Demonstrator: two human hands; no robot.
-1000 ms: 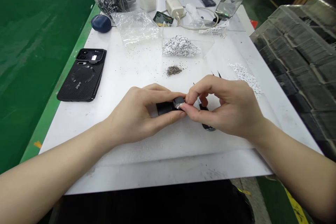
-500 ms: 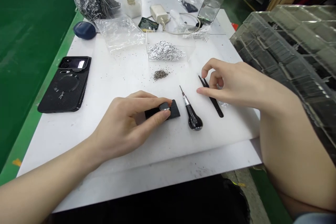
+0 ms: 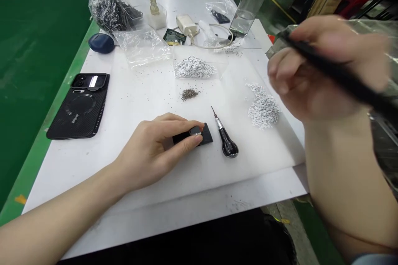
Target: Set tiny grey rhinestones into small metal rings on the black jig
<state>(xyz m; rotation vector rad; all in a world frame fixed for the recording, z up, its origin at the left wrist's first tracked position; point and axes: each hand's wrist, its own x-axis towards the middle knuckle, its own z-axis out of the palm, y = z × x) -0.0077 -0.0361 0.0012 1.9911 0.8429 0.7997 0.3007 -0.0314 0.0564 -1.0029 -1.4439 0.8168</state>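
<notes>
My left hand (image 3: 155, 145) rests on the white mat, thumb and forefinger closed on a small dark block (image 3: 195, 130) with a pale edge. A flat black pad (image 3: 207, 133) lies under it. To the right of the pad lies a screwdriver (image 3: 227, 143) with a black bulbous handle, its thin tip pointing away. My right hand (image 3: 323, 70), blurred, is raised at the right and closed round black tweezers (image 3: 342, 72). Below and left of that hand spreads a pile of small white pieces (image 3: 264, 107). A little heap of tiny metallic bits (image 3: 189, 94) sits beyond my left hand.
A clear tray (image 3: 195, 68) of white pieces stands behind the heap. A black phone (image 3: 79, 105) lies at left, near a blue rounded object (image 3: 101, 43). Farther back are a plastic bag (image 3: 118, 4), a charger (image 3: 186, 25) and a clear cylinder (image 3: 244, 18). Stacked organisers stand right.
My right hand has taken the tweezers off the mat and lifted them up and to the right, uncovering the white pile. My left hand keeps its pinch on the dark block.
</notes>
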